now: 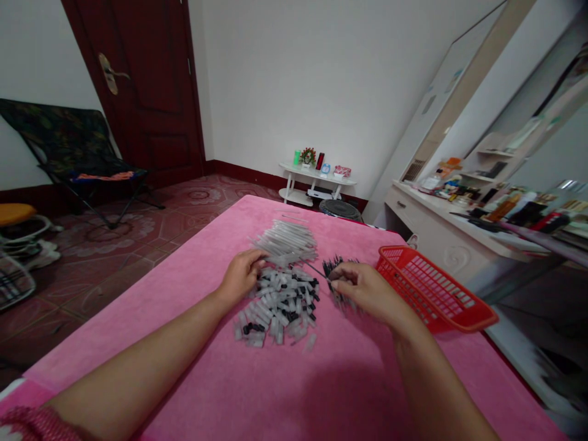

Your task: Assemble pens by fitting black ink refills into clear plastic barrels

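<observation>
Your left hand: curled against tubes, grip unclear. Your right hand: pinched shut on wand, beside basket.

Even, soft room light; motion blur and warping at the right edge

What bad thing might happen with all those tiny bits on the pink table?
The right hand pinches a thin stick that might poke the left hand close by. The small loose pieces could scatter if an arm bumps them. The red basket sits near the table edge and might get knocked off.
</observation>
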`<state>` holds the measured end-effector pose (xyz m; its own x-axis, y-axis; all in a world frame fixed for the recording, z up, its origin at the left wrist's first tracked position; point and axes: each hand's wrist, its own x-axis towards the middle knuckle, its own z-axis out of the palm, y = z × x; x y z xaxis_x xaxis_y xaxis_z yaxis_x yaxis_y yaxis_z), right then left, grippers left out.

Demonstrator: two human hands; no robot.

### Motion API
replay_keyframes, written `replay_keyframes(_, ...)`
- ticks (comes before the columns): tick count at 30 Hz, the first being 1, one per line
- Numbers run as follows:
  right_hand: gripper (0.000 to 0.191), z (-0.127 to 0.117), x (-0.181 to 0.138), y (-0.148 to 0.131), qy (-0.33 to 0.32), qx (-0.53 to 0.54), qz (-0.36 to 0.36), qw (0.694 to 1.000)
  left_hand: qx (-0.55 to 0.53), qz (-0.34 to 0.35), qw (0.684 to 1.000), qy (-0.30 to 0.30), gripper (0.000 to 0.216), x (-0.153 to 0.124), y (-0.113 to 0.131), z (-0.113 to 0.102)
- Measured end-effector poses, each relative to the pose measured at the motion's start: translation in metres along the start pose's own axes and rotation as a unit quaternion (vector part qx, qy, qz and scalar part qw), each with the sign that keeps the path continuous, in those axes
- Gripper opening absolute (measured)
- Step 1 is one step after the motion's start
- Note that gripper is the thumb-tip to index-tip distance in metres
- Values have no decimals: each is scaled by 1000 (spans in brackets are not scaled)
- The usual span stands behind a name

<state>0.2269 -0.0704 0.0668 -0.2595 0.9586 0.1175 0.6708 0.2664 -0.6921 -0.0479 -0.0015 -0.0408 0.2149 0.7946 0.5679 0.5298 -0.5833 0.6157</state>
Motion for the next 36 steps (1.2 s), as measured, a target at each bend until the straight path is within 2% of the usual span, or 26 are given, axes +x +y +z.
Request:
replay_keyframes(4, 14, -2, -2, -1, -29, 26, -2, 999, -9, 3, 1000, 19, 24, -1, -4, 3)
replay_keyframes(10, 13, 1, 0, 2, -46, -7, 8, 999, 23, 31, 999, 19, 23, -1, -4, 2)
replay_keyframes(17, 18, 0, 0, 7, -18, -69, -11, 997, 96, 117, 988, -15, 23, 0, 13, -7)
replay_keyframes(22, 17, 4, 0, 2, -7, -62, -24, 998, 88, 155, 983, -37, 25, -1, 24, -6)
replay_keyframes(25, 17, 15, 3, -3, 7, 8, -32, 999, 54, 134, 989, -34, 24, -2, 24, -3)
replay_keyframes(27, 25, 23, 6, -3, 55, 59, -29, 996, 28, 100, 995, -15, 24, -3, 19, -1)
replay_keyframes(29, 28, 29, 9, 0, 102, 63, -23, 993, 1, 56, 998, 14, 23, -3, 13, 1)
replay_keyframes(31, 22, 34, 11, 7, 107, 2, -6, 994, -29, 16, 999, 40, 22, -3, 8, 3)
replay_keyframes(36, 4, 46, 11, 31, 43, -197, 91, 975, -98, -57, 991, 71, 23, 0, 4, 4)
